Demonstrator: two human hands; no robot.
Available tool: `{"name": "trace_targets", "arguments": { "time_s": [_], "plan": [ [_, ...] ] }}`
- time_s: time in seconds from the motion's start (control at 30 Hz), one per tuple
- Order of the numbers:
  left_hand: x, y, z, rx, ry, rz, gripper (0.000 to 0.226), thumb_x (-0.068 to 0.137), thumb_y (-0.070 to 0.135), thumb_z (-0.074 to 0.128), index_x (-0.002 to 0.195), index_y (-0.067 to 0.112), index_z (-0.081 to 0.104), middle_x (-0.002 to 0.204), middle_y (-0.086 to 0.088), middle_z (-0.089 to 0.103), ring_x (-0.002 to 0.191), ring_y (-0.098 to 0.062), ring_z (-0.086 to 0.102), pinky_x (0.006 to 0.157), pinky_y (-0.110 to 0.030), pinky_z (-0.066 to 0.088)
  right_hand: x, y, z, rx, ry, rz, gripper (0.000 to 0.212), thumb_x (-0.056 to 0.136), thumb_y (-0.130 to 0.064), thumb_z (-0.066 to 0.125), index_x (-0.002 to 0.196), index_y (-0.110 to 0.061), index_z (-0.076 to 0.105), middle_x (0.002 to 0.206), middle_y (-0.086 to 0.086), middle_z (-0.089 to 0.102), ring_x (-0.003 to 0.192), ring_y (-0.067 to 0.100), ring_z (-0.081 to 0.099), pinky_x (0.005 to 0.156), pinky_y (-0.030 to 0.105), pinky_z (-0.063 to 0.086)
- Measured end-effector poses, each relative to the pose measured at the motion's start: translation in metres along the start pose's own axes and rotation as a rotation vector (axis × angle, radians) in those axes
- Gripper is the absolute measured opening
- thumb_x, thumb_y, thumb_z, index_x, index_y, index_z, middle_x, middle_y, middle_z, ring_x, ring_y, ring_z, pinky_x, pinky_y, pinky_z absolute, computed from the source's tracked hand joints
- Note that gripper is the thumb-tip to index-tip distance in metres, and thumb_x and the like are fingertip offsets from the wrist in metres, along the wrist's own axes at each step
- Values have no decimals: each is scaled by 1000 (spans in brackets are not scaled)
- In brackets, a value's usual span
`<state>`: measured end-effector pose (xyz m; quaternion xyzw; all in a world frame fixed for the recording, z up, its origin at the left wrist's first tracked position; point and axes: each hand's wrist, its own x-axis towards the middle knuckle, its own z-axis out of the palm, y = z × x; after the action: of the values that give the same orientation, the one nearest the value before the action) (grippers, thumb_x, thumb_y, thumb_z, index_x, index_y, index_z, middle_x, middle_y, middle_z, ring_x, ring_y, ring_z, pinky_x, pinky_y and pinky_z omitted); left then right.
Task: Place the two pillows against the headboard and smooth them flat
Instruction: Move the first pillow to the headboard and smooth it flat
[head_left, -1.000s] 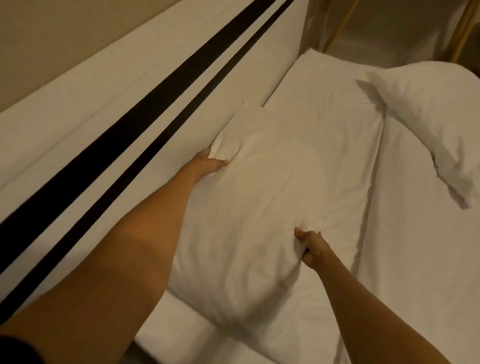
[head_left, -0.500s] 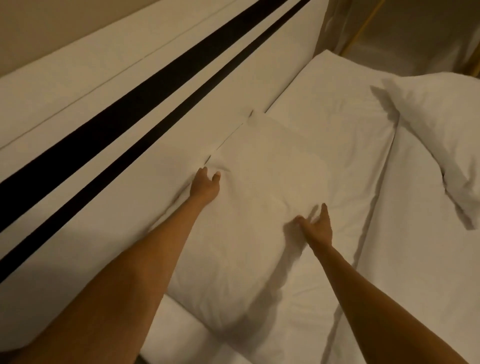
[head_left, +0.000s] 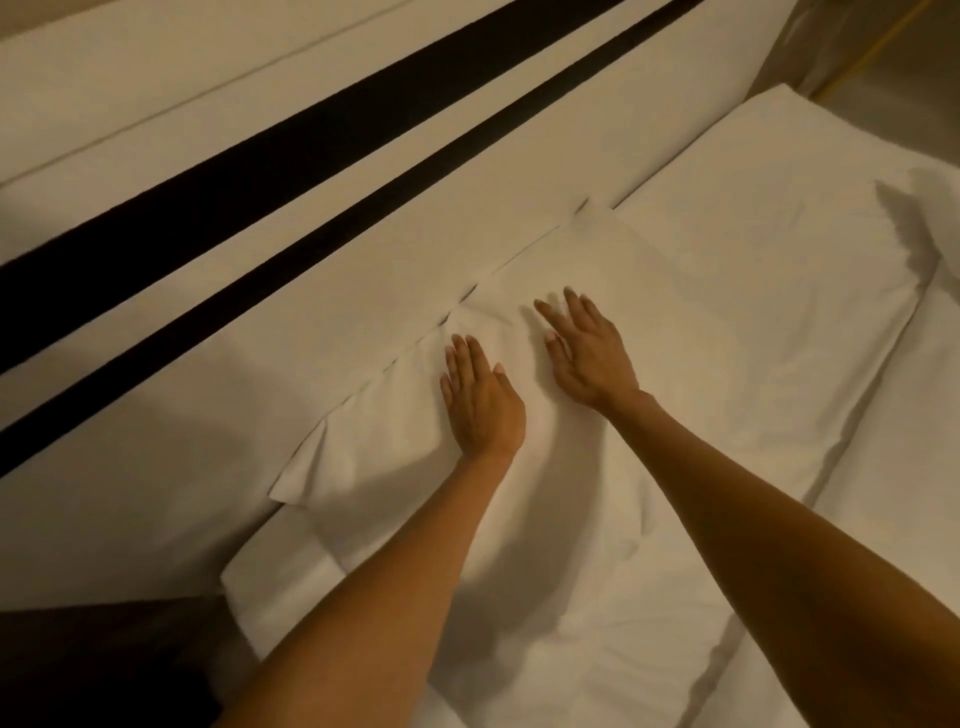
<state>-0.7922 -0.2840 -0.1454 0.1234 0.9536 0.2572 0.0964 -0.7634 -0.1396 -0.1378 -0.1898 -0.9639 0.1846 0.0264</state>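
Observation:
A white pillow (head_left: 649, 332) lies flat on the bed with its long edge against the white headboard (head_left: 291, 332), which carries two black stripes. My left hand (head_left: 480, 400) rests palm down on the pillow near the headboard, fingers apart. My right hand (head_left: 587, 353) lies flat on the pillow just to the right of it, fingers spread. Neither hand holds anything. Only a corner of the second white pillow (head_left: 943, 228) shows at the right edge of the view.
The white sheet (head_left: 883, 545) covers the mattress to the right and below. A dark gap (head_left: 93, 665) lies beside the bed at the lower left. The floor and a yellow frame (head_left: 883, 41) show at the top right.
Both hands let go of the pillow's edges and now lie flat on its top, close together. The pillow has settled against the headboard. The view has shifted so the second pillow is almost out of sight.

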Motion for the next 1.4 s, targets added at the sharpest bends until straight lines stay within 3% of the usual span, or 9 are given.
{"name": "trace_targets", "arguments": {
  "time_s": [0.3, 0.47, 0.67, 0.73, 0.93, 1.03, 1.17, 1.27, 1.4],
  "plan": [
    [-11, -95, 25, 214, 71, -124, 65, 102, 47, 14, 156, 12, 5, 165, -1, 3, 153, -16, 0, 122, -38, -6, 43, 42, 53, -148, -105, 5, 55, 98, -49, 8, 152, -42, 12, 165, 1, 6, 152, 20, 2, 121, 43, 0],
    [-21, -131, 11, 172, 114, -326, 64, 102, 45, 16, 157, 15, 7, 165, 0, 5, 153, -15, 4, 123, -41, -1, 65, 78, 37, -209, -93, 101, 57, 97, -50, 6, 153, -41, 9, 165, 1, 2, 152, 21, 0, 121, 43, -3],
    [-38, -136, -20, 135, 138, -467, 63, 104, 39, 22, 155, 5, 9, 165, -10, 5, 153, -20, 2, 123, -42, -1, 62, 119, -17, -231, -94, 308, 59, 99, -50, 13, 155, -30, 13, 164, 11, 6, 151, 30, 6, 120, 54, 5],
    [-49, -121, -26, 119, 171, -422, 63, 104, 36, 25, 155, 4, 9, 165, -10, 6, 153, -21, 3, 122, -40, -2, 49, 115, -30, -222, -87, 279, 58, 101, -47, 16, 155, -28, 13, 164, 12, 7, 151, 30, 6, 120, 53, 8],
    [-88, -37, 5, 28, 180, -177, 65, 103, 37, 30, 155, 4, 9, 164, -10, 6, 153, -22, 4, 121, -34, -5, -20, 55, -12, -77, -90, -85, 52, 103, -44, 20, 154, -35, 14, 164, 6, 10, 151, 26, 7, 119, 46, 11],
    [-100, -8, 32, 60, 149, -118, 64, 103, 37, 31, 153, 3, 11, 163, -13, 9, 153, -25, 7, 123, -38, 1, -45, 39, 11, -73, -137, -187, 52, 102, -46, 14, 154, -39, 10, 164, 2, 5, 152, 21, 2, 119, 41, 4],
    [-112, -15, 58, 189, 48, -24, 66, 102, 45, 26, 154, 8, 12, 163, -8, 9, 152, -24, 10, 123, -40, 4, -61, 52, 40, -79, -138, -164, 52, 101, -50, 7, 152, -44, 8, 164, -3, 2, 151, 16, -1, 120, 37, 0],
    [-123, -41, 58, 248, 55, 7, 69, 97, 51, 28, 153, 10, 28, 160, -6, 26, 149, -22, 25, 122, -39, 11, -54, 79, 45, -82, -73, -51, 52, 100, -49, 9, 152, -44, 11, 164, -1, 9, 151, 18, 7, 121, 39, 5],
    [-140, -84, 52, 295, 71, 16, 72, 95, 54, 25, 151, 9, 35, 158, -6, 32, 146, -21, 33, 118, -38, 19, -48, 128, 36, -101, -30, 120, 54, 99, -47, 14, 152, -40, 17, 163, 3, 15, 151, 22, 14, 120, 44, 13]
  ]
}}
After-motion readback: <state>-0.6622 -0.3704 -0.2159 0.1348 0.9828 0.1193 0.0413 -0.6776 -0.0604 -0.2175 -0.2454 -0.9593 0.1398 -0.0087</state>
